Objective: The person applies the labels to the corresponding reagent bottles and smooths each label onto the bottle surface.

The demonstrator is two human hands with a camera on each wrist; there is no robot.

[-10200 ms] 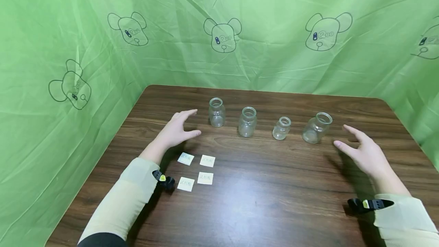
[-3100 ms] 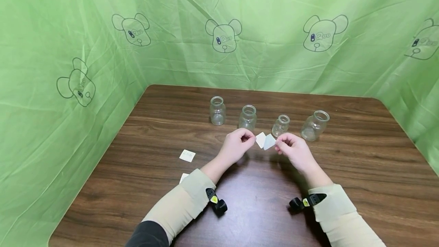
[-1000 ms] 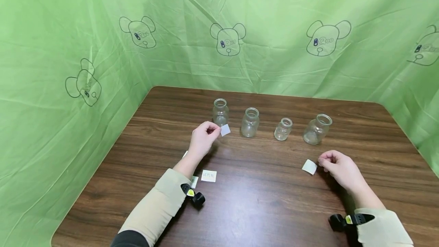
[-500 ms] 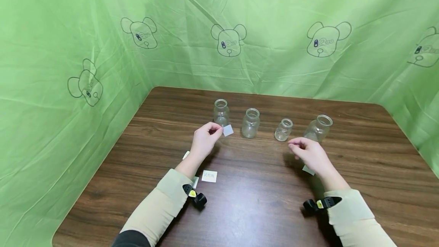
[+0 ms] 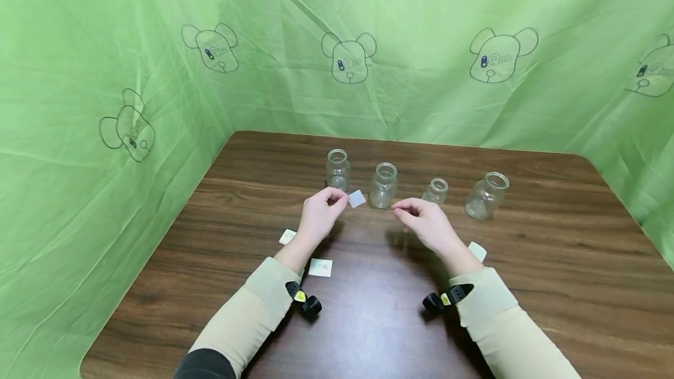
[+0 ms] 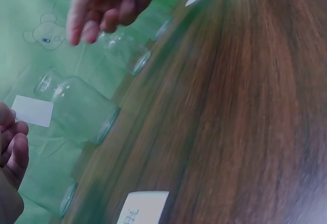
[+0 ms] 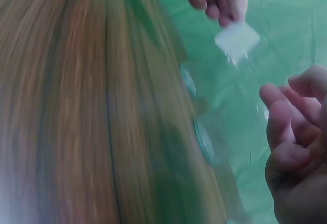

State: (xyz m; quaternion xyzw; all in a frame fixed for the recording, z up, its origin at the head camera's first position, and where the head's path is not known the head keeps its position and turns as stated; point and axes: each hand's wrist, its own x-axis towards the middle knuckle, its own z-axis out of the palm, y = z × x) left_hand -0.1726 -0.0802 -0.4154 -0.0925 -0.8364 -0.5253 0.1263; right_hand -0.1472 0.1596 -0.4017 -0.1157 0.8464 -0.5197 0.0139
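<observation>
My left hand (image 5: 318, 215) pinches a small white paper label (image 5: 357, 198) between thumb and fingertips, raised in front of the leftmost glass jar (image 5: 338, 173). The label shows a blank side in the left wrist view. My right hand (image 5: 429, 228) is in front of the small glass jar (image 5: 436, 192), partly covering it; its fingers are loosely bent and hold nothing. Between the hands stands another glass jar (image 5: 384, 188). Another paper label (image 5: 477, 251) lies on the table behind my right wrist, partly hidden by the forearm.
Two more paper labels, one label (image 5: 287, 237) and one with handwriting (image 5: 320, 267), lie by my left forearm. At the right of the row stands a wide glass jar (image 5: 485, 196). A green curtain (image 5: 411, 98) hangs behind the brown wooden table (image 5: 568, 238).
Over the last second my right hand let go of its label, leaving it on the table at right, and moved left toward my left hand. The left hand shifted slightly right, still pinching its label.
</observation>
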